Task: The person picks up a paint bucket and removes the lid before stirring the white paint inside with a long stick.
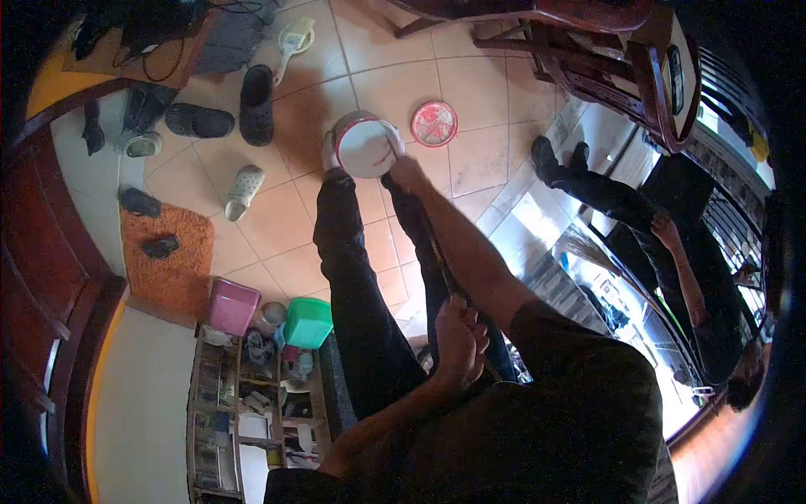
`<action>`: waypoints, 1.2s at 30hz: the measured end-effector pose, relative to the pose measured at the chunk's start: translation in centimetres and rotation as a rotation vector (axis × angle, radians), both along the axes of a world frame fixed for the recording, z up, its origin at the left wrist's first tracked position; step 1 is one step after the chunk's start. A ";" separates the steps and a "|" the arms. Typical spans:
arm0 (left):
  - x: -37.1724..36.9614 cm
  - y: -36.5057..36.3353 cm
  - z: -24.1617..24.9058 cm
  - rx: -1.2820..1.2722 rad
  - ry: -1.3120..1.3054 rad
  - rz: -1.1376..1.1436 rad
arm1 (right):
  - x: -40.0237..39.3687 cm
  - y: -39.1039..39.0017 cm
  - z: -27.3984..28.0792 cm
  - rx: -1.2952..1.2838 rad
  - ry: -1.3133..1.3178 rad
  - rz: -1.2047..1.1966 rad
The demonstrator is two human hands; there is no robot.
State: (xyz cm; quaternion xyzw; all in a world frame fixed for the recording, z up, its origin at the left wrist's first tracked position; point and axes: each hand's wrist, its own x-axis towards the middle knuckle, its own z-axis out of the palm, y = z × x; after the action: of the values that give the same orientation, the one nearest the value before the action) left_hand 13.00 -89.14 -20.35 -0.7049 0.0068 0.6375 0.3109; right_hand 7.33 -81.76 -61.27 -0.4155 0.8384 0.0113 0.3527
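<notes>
A round paint bucket point(364, 148) with a red rim stands on the tiled floor between my feet, filled with white paint. My right hand point(409, 174) is closed around the lower part of a long thin stick point(438, 252), right at the bucket's near right edge. The stick's lower end reaches over or into the paint; its tip is hard to make out. Higher up, close to my body, my left hand point(458, 340) wraps round the same stick. A red lid point(434, 123) smeared with white lies on the floor right of the bucket.
Dark slippers point(200, 121), a pale clog point(244, 192) and a brush on a white-handled holder point(294, 49) lie to the left. An orange mat point(172, 256), a shelf point(256, 386) and a green basin point(308, 322) are nearer. Another person point(672, 244) sits at right, below wooden chairs point(604, 76).
</notes>
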 end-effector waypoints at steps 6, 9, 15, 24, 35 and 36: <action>0.0 1.2 -0.8 0.006 -0.046 0.109 | 2.1 -1.8 -4.8 -0.035 0.085 0.033; 2.4 1.4 0.4 -0.055 -0.019 -0.034 | 7.0 -1.1 -2.3 0.055 0.028 -0.007; 0.8 1.2 0.1 -0.077 0.105 0.079 | 1.6 -2.6 -0.6 -0.127 0.119 0.008; 2.8 1.1 0.1 -0.021 0.012 0.072 | 5.9 -4.6 -1.4 0.081 -0.452 -0.373; 0.7 1.1 -1.1 -0.081 0.101 0.223 | 2.1 -4.5 -3.0 -0.138 -0.037 0.216; 1.1 1.0 -0.7 -0.062 0.042 0.158 | 4.1 -4.4 -1.6 -0.147 -0.068 0.206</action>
State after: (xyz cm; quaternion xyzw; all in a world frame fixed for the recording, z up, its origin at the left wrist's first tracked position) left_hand 14.10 -88.12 -21.06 -0.6990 -0.0225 0.6742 0.2375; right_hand 11.42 -86.18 -62.89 -0.5243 0.7773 -0.0281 0.3465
